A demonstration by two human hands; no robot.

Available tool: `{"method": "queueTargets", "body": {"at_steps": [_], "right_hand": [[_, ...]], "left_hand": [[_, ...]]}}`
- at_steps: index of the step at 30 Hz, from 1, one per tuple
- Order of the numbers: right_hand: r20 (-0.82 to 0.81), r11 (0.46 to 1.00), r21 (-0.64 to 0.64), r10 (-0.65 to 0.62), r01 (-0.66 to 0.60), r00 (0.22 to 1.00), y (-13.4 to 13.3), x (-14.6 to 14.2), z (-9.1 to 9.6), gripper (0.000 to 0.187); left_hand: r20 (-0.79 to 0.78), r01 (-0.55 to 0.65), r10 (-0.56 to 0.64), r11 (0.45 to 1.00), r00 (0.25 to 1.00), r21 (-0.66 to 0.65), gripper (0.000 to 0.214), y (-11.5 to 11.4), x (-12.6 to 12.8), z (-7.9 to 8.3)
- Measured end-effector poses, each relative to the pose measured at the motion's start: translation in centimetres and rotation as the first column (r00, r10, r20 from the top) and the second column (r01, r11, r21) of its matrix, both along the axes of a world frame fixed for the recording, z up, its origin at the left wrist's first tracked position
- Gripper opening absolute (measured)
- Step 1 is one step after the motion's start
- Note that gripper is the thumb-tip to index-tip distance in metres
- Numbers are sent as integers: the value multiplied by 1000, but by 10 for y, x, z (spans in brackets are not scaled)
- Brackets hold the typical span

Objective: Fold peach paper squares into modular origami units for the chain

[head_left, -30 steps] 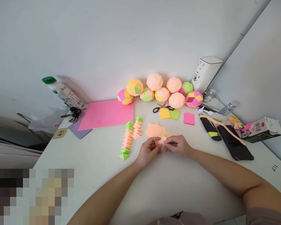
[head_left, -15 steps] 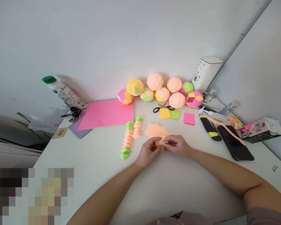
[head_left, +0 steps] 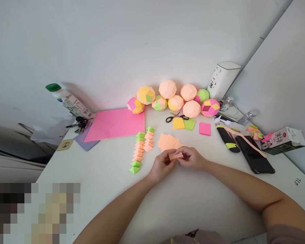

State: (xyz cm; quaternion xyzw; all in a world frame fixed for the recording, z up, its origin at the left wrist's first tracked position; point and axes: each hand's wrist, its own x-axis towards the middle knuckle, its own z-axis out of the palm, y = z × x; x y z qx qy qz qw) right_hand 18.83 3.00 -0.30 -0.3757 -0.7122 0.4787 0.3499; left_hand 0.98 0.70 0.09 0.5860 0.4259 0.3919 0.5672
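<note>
Both hands meet over the middle of the white table. My left hand and my right hand pinch a small folded peach paper piece between their fingertips. Just behind them lies a loose pile of peach paper squares. To the left stand two rows of folded peach and green paper units. Several paper polyhedron balls in peach, pink, yellow and green are heaped against the wall.
A pink sheet lies at back left, with keys and a green-capped bottle beyond it. Scissors, yellow, green and pink note pads, a black phone, a marker and a carton crowd the right.
The hands have drawn slightly closer together, and the peach piece now shows as a folded strip between the fingertips. Everything else on the table stays put.
</note>
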Motion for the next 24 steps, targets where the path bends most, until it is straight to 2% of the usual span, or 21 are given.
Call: {"method": "queueTargets", "body": {"at_steps": [4, 9, 11, 20, 24], "right_hand": [[2, 1000, -17, 0, 0, 1000, 1, 1, 0, 18], [-59, 995, -99, -39, 33, 997, 1, 2, 3, 19], [-96, 989, -146, -39, 25, 995, 2, 2, 4, 18], [-108, 978, -209, -40, 16, 993, 7, 2, 1, 7], [-75, 986, -165, -9, -4, 997, 6, 2, 1, 8]], "left_hand": [[6, -22, 22, 995, 1000, -94, 32, 1, -1, 0], [108, -20, 44, 977, 993, -212, 34, 5, -2, 3], [135, 0, 30, 976, 990, -216, 33, 7, -2, 5], [166, 105, -81, 984, 983, -143, 31, 6, 2, 4], [109, 84, -74, 992, 991, -97, 31, 6, 3, 2]]}}
